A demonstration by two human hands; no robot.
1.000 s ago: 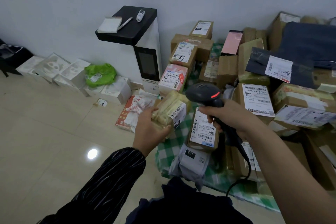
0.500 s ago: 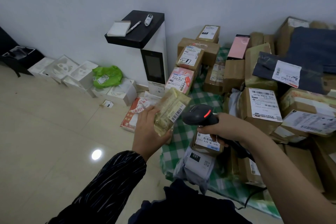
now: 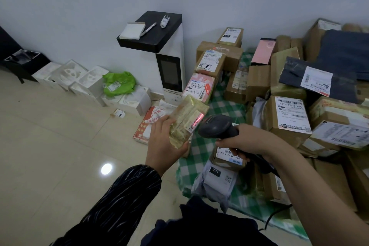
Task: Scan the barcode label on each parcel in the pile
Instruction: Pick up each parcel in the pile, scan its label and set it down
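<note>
One parcel [image 3: 185, 122] held in left hand [image 3: 163, 146], scanner [image 3: 216, 127] gripped in right hand [image 3: 245, 142] just beside. Could tilt in that hold and miss the label [image 3: 193, 125].

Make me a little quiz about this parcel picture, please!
1. True or false: the red scan line crosses the label on the yellow parcel in the left hand.
2. Which hand grips the scanner? A left, B right.
3. Fill in: the black tag on the grey bag reads ___.
Key: 1 true. 2 B, the right hand. 3 231.
</note>
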